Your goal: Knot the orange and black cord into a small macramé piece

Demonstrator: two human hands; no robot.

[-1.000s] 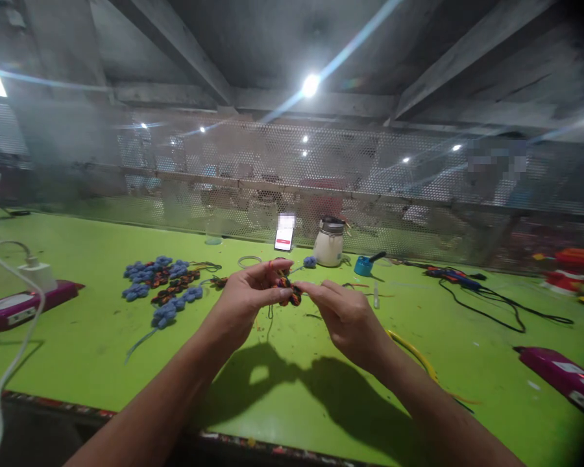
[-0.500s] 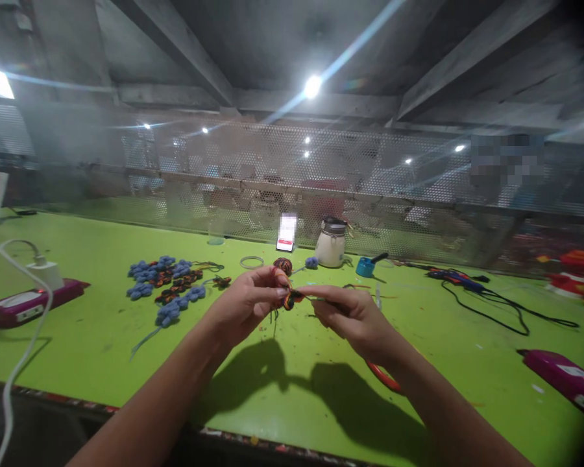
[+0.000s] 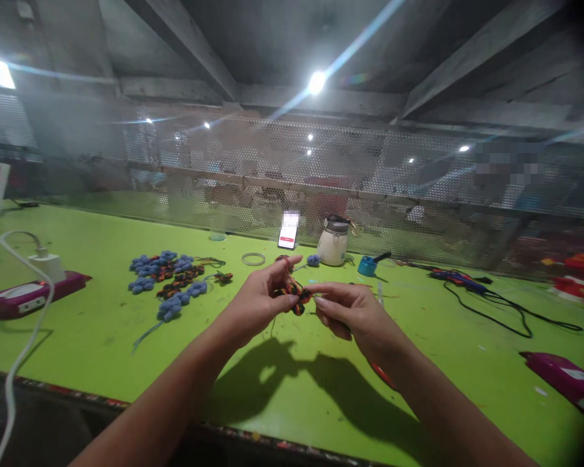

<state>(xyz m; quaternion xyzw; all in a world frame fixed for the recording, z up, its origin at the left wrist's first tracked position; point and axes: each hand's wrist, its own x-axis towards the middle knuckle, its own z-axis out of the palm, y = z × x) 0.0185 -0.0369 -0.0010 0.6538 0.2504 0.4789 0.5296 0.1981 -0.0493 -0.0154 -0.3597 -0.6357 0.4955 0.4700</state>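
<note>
My left hand (image 3: 255, 298) pinches a small crocheted flower (image 3: 299, 306) in black, red and yellow yarn between thumb and fingers, its index finger raised with yarn across it. Close on the right, my right hand (image 3: 363, 314) is closed around a thin crochet hook (image 3: 315, 296), whose tip meets the flower; most of the hook is hidden by the fingers. A ball of the same multicoloured yarn (image 3: 282, 261) lies just behind my left hand, partly covered. To the left lie several blue crocheted flowers (image 3: 171, 307) and dark multicoloured ones (image 3: 181, 284).
On the green table (image 3: 102, 350) stand a phone (image 3: 287, 237), a pale jar (image 3: 333, 243) and a blue pot (image 3: 367, 266). Purple power strips (image 3: 68, 288) lie at both sides, one with a white cable (image 3: 17, 363). A dark cord (image 3: 511, 305) loops at right.
The flower has turned and shifted slightly right and down in my left hand. My left index finger has lifted and extended. My right fingers have curled closer around the hook.
</note>
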